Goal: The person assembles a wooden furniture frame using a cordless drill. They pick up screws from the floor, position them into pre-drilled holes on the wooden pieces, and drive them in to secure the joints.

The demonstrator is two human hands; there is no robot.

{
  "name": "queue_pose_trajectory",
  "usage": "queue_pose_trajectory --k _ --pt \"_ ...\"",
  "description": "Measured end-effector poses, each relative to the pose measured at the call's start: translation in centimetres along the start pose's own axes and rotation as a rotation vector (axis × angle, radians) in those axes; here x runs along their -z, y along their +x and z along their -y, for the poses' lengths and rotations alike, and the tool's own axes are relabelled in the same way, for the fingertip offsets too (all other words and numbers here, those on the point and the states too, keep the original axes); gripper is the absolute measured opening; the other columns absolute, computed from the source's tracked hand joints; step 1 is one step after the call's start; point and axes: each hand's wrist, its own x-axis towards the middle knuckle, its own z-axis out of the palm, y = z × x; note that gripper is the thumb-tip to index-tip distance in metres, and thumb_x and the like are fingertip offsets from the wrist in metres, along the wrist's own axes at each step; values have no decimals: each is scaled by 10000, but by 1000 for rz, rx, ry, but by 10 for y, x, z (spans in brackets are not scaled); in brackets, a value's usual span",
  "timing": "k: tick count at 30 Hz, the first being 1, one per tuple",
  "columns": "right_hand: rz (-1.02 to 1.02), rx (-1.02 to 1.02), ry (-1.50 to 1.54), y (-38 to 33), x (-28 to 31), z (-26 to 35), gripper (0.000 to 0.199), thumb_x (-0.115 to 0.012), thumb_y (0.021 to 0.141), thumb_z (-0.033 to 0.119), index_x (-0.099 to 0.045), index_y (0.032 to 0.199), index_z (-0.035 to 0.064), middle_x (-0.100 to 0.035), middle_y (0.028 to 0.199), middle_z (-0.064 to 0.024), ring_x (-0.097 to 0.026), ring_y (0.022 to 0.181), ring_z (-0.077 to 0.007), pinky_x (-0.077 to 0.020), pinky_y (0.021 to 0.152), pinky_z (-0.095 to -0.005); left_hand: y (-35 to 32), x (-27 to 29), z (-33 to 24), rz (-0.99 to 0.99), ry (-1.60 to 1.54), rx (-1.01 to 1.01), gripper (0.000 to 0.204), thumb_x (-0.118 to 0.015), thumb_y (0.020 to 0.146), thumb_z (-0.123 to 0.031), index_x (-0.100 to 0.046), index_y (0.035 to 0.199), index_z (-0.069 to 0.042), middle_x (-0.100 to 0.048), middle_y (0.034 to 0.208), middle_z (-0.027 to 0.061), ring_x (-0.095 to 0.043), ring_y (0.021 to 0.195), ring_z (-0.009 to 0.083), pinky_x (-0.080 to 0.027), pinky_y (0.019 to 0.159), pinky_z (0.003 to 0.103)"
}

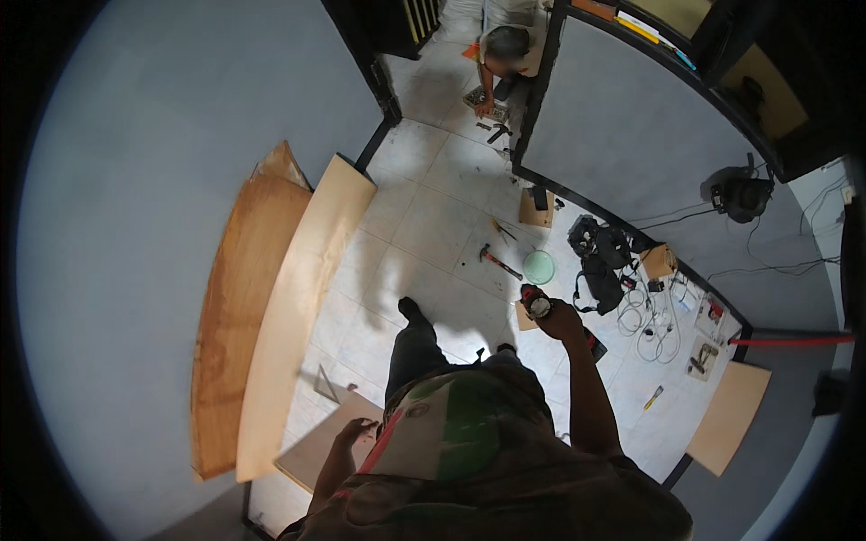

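My right hand [563,322] is closed round the grip of a red and black cordless drill [537,304], held out in front of my right side. The drill's battery end shows below the hand. My left hand [361,430] hangs low beside my body, its fingers loosely apart and nothing visible in them. In the picture it overlaps a flat wooden board [316,448]; whether it touches the board I cannot tell. Past the drill, a claw hammer [502,263] with a red and black handle lies on the tiles near a round pale green lid or dish [538,267].
Two long wood panels [307,316] lean on the left wall. Black bags [603,261], coiled white cable [645,320] and a yellow cutter [653,398] lie to the right. Another board [729,417] leans at the right wall. A person [502,63] crouches by the doorway, reaching into a parts box [492,110].
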Motion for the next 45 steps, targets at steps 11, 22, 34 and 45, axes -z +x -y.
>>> queue_pose_trajectory --k 11,22,34,45 --pt "259 -919 816 -26 -277 38 232 -775 920 310 -729 973 88 -614 584 -80 -566 433 -241 -456 440 -414 109 347 -345 -157 -127 -420 535 -789 985 -322 -577 1410 -77 -721 1017 110 -738 796 256 -485 586 335" --pt "-33 -959 551 103 -374 174 283 -616 850 238 -750 933 3 -754 905 -278 -755 920 -439 -596 779 -548 115 352 -594 -30 556 -363 477 -753 1005 -345 -633 1382 -80 -773 1091 132 -769 944 244 -572 810 360" --pt "-343 -936 1102 405 -118 261 374 -696 862 295 -725 1169 84 -747 1054 -274 -718 1031 -467 -581 889 -559 286 165 -977 182 1371 -634 434 -673 1026 -405 -697 1246 -32 -760 1057 134 -729 932 241 -552 841 393" --pt "-883 -1207 1899 582 -355 280 456 -719 973 65 -599 1408 2 -699 1329 -140 -670 1197 -240 -491 1062 -367 746 -159 -1073 -7 1659 -1242 387 -783 916 -259 -688 1212 -27 -747 1109 189 -715 1042 382 -569 908 473"
